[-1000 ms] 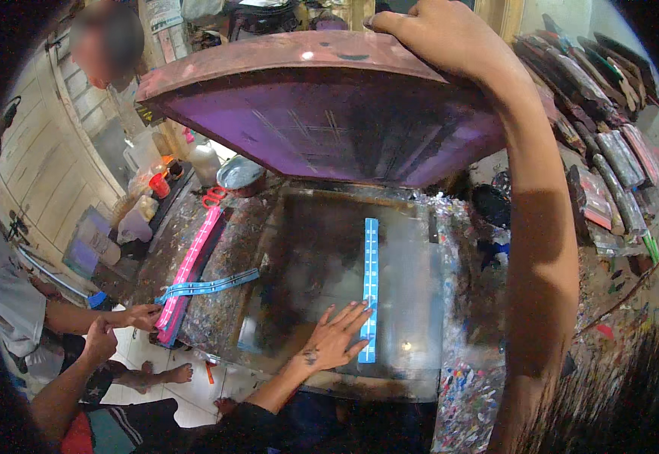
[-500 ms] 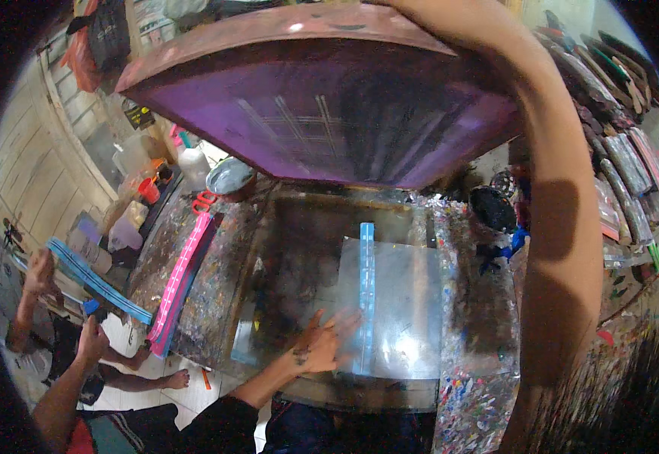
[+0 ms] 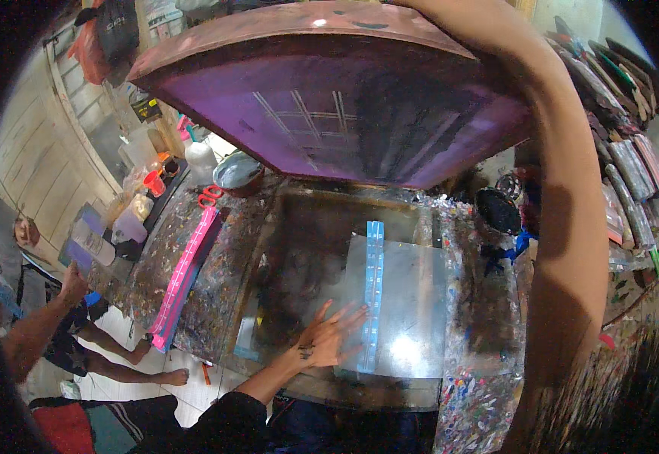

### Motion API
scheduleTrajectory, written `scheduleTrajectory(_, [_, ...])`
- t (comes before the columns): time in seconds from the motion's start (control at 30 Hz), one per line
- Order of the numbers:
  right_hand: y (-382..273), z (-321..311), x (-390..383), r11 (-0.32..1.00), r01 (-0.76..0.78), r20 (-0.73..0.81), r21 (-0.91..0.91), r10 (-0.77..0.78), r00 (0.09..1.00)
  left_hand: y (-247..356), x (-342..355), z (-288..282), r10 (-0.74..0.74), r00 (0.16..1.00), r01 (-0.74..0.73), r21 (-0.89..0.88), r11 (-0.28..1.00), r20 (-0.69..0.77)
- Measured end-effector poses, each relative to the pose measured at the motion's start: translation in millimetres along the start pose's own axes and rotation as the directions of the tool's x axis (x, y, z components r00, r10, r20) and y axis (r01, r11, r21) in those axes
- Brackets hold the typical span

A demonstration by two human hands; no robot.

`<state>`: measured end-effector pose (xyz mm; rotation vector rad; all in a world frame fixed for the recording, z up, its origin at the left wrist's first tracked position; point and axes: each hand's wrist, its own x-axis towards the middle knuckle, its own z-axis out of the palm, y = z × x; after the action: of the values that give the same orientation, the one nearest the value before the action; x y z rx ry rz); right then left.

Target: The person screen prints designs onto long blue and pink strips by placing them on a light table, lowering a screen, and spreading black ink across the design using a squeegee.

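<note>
The left hand [image 3: 323, 338], lower centre, has fingers spread wide, tips at the left edge of the blue strip [image 3: 375, 291] lying mid-frame on the board [image 3: 307, 227]. The right arm [image 3: 575, 219] rises at right, fingers out of view, state untellable. The screen [image 3: 329, 113] tilts across the top.

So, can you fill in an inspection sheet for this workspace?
Surface: paint-spattered worktop, with a dark glossy panel in the middle.
Job's things: blue strip on the panel; framed purple screen tilted up behind it.
Clutter: pink strip, red-handled scissors, bowl, red cup, all to the left.
Hands: left hand open, fingers spread beside the blue strip, contact unclear; right hand at the screen's frame, mostly cropped, grip hidden.
Cables: nothing clearly seen.
Surroundings: pale door and another person's hand at left.
</note>
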<state>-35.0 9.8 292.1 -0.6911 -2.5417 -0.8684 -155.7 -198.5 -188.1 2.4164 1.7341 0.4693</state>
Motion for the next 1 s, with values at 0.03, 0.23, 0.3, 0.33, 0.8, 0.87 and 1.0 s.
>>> scheduleTrajectory(0.03, [1.3,-1.9,-1.5,1.0,-0.014,0.012,-0.019,0.014,1.0,-1.1,3.8,4.4,0.009,1.0,-0.009,0.018,1.0,0.001])
scheduleTrajectory(0.23, [-23.5,-0.2,-6.5,0.996,0.032,-0.023,0.083,-0.03,0.999,-3.8,-21.8,1.7,-0.058,0.997,0.055,0.058,0.997,0.043])
scheduleTrajectory(0.3, [-24.3,4.0,0.1,0.994,0.077,-0.02,0.082,-0.075,0.997,-3.9,-30.0,0.9,-0.075,0.997,0.072,0.063,0.995,0.037])
scheduleTrajectory(0.33, [-6.6,-10.2,-6.1,1.0,0.018,0.002,-0.026,-0.018,1.0,-0.3,-1.4,0.6,0.019,1.0,-0.02,0.045,0.999,0.01])
scheduleTrajectory(0.8, [-15.3,1.2,-7.6,0.998,0.065,-0.057,-0.028,-0.066,0.996,-9.1,-13.2,12.8,-0.039,0.993,0.023,0.141,0.99,0.112])
scheduleTrajectory(0.87, [-14.8,0.5,-8.9,0.998,0.059,-0.051,-0.024,-0.06,0.997,-7.2,-11.9,4.1,-0.031,0.992,0.018,0.109,0.994,0.121])
scheduleTrajectory(1.0, [-13.7,6.2,-6.0,0.997,0.047,-0.062,-0.057,-0.051,0.997,-10.9,-16.5,15.9,-0.015,0.997,0.006,0.13,0.991,0.075])
